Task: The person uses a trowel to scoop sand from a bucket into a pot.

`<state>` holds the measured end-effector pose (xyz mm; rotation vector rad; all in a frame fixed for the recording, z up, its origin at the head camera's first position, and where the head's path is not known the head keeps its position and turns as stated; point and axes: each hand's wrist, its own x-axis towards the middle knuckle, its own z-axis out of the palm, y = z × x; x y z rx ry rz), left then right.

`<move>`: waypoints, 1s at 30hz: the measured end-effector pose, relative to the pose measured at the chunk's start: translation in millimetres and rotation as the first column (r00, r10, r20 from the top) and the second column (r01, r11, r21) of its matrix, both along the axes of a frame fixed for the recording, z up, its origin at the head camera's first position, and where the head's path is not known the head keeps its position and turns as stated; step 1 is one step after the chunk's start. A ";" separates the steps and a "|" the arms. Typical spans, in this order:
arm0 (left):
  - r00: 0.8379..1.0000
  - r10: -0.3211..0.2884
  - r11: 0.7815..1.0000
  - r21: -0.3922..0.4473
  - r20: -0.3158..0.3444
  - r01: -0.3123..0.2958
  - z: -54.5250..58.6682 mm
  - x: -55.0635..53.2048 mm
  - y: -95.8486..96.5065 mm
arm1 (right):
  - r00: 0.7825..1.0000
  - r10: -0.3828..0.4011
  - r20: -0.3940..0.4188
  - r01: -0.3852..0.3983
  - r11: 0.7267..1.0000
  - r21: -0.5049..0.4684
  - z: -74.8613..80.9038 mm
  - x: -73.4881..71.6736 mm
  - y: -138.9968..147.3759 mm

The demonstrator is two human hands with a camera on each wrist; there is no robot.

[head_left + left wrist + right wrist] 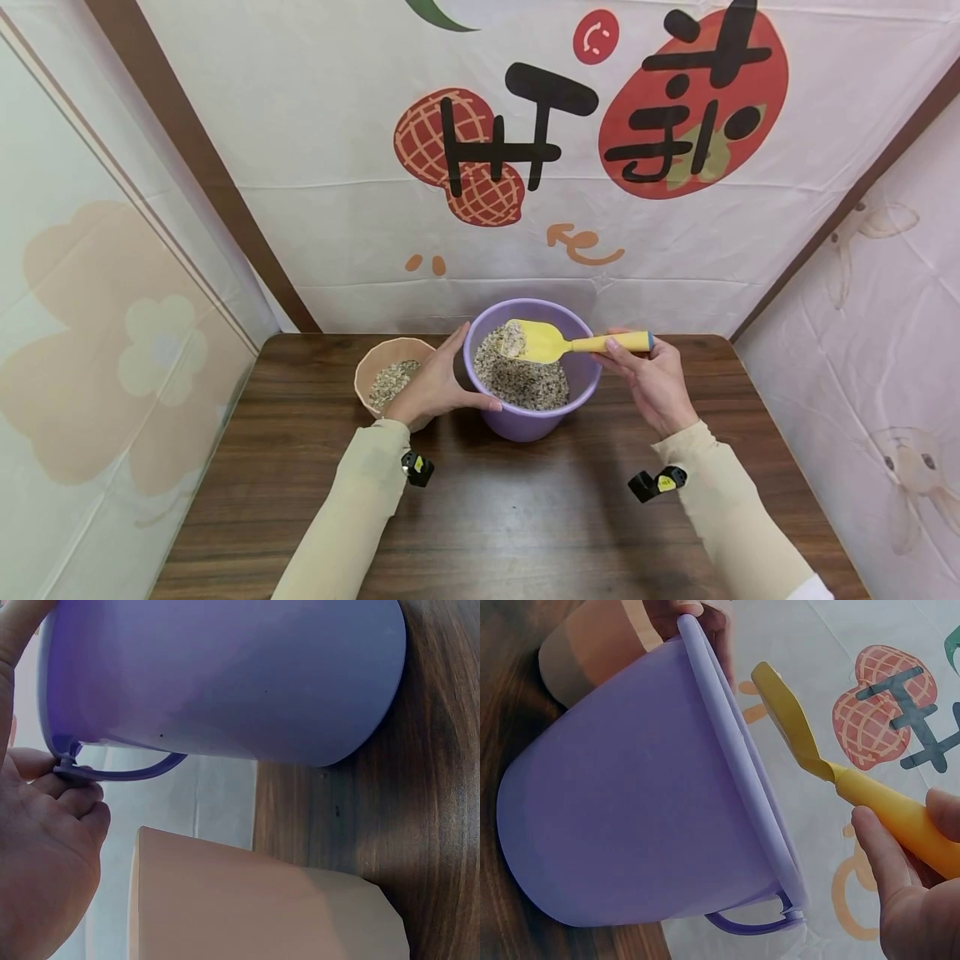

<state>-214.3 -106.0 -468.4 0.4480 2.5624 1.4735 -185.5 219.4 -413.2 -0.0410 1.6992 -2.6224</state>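
A purple bucket (519,427) stands near the table's back edge, with grainy grey-beige material (528,385) inside. My left hand (433,385) holds its left rim, the thumb on the near side; in the left wrist view fingers curl at the rim beside the handle (142,774). My right hand (654,382) grips the handle of a yellow toy shovel (546,342). Its blade is over the bucket's opening, pointing left, with a small pale heap (513,340) at the tip. The right wrist view has the blade (787,716) above the rim.
Left of the bucket, partly behind my left hand and wrist, stands a peach faceted container (364,385) with similar grainy material. Under both is a dark wooden table (510,525). A printed cloth wall (330,217) rises right behind the table, with more cloth on both sides.
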 end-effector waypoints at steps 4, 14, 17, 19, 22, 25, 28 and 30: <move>1.000 -0.002 1.000 0.005 -0.004 0.002 -1.0 -1.1 0.0 | 1.000 0.005 -0.006 -0.005 1.000 0.000 -0.5 0.6 0.5; 0.999 -0.010 0.999 -0.034 -0.040 0.009 3.2 0.6 -2.4 | 1.000 0.015 -0.007 -0.015 1.000 -0.023 0.7 0.5 0.0; 0.998 -0.008 0.999 -0.031 -0.058 0.006 6.1 2.8 -8.0 | 1.000 0.012 -0.006 -0.013 1.000 -0.019 0.7 0.5 -0.3; 0.997 -0.001 0.999 -0.038 -0.083 -0.002 7.8 3.8 -14.1 | 1.000 0.012 -0.005 -0.013 1.000 -0.024 0.5 0.5 -0.1; 0.993 0.030 0.998 -0.045 -0.113 -0.035 9.3 5.3 -25.2 | 1.000 0.013 0.000 -0.013 1.000 -0.028 0.3 0.7 0.3; 0.988 0.078 0.995 -0.055 -0.133 -0.086 10.3 7.8 -38.1 | 1.000 0.014 0.002 -0.014 1.000 -0.026 -0.4 0.4 0.7; 0.978 0.123 0.988 -0.069 -0.167 -0.136 11.2 10.7 -51.4 | 1.000 0.016 0.004 -0.016 1.000 -0.026 -0.6 0.0 0.7; 0.970 0.148 0.984 -0.068 -0.191 -0.163 11.3 12.5 -60.3 | 1.000 0.017 0.005 -0.016 1.000 -0.026 -0.7 -0.2 0.5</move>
